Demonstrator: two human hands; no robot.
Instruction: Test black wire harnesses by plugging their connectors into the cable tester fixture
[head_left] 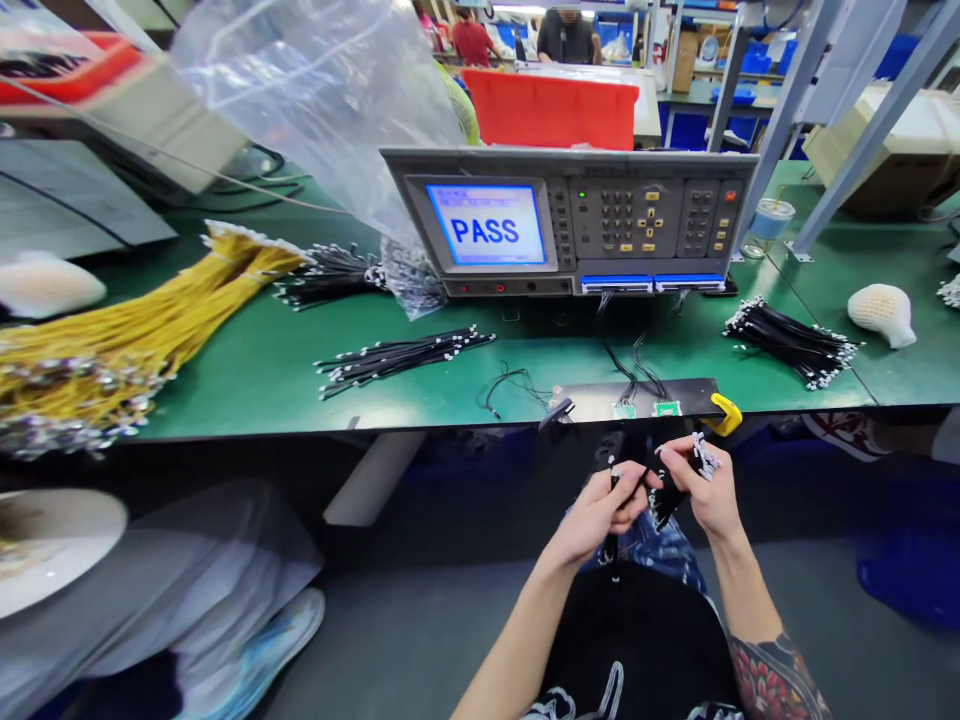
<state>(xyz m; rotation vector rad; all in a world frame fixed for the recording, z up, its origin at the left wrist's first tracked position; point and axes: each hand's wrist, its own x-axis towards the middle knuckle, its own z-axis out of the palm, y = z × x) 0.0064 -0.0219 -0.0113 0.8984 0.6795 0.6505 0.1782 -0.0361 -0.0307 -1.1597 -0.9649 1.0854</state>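
In the head view, low at centre below the bench edge, the person's left hand (600,510) and right hand (701,492) grip a bundle of thin black wires with white connectors (667,490), fingers curled closed on it, though the fingers hide exactly how the wires sit. A grey benchtop cable tester (630,225) at upper centre reads PASS on its blue screen, while more black wire bundles (791,342) and a large yellow wire bundle (127,320), cut off by the left edge, lie on the green bench mat (420,410).
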